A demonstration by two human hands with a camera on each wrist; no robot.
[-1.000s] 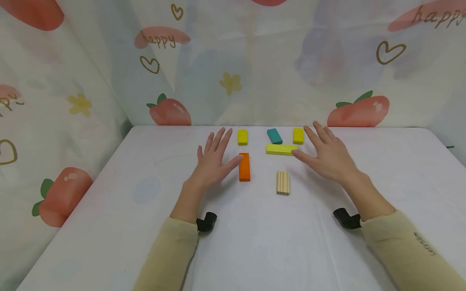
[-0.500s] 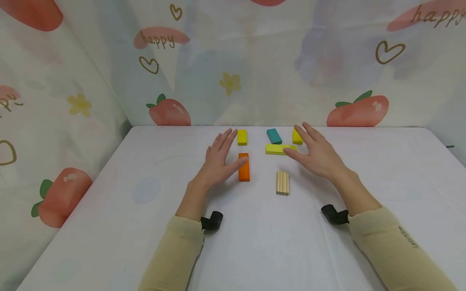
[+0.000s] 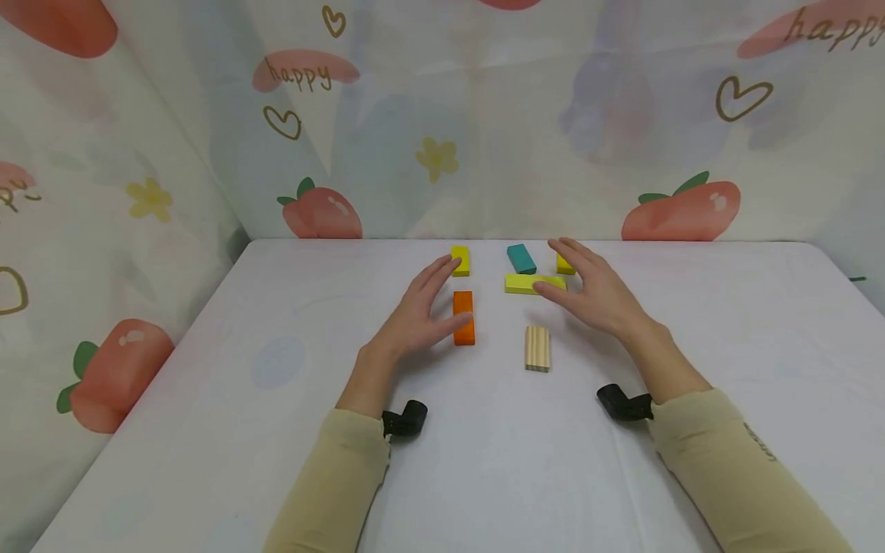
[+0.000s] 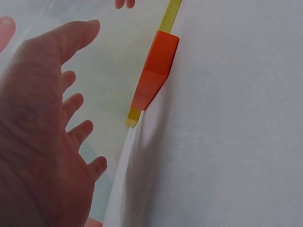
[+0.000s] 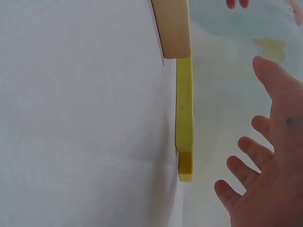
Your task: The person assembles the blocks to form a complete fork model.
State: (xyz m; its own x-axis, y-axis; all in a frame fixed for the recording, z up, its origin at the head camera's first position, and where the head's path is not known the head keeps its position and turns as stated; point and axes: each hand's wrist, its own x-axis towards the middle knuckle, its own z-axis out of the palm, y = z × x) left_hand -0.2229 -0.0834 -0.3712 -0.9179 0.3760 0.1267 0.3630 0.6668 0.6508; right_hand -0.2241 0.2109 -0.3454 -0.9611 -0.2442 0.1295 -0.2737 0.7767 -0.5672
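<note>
My left hand [image 3: 417, 316] hovers over the table's left-centre with fingers spread and nothing in its grasp. Its thumb overlaps an orange block [image 3: 464, 332] in the head view, and its fingertips overlap the left yellow block [image 3: 462, 269]. My right hand [image 3: 600, 296] is also held above the table, fingers apart and holding nothing. Its thumb crosses in front of a long lime-yellow block [image 3: 518, 283]; its fingers partly hide the right yellow block [image 3: 564, 266]. A teal block [image 3: 522, 259] lies behind the lime one. Between the hands, nearer me, lies a ridged pale wooden block [image 3: 537, 349].
The blocks lie on a white-covered table [image 3: 498, 476] whose far edge meets a patterned curtain [image 3: 484, 115]. More of this printed cloth hangs along the left side. Each wrist carries a small black camera mount, the left mount [image 3: 406, 419] and the right mount [image 3: 624, 402].
Both hands have moved inward toward each other, the left to the right and the right to the left. The blocks have stayed where they were.
</note>
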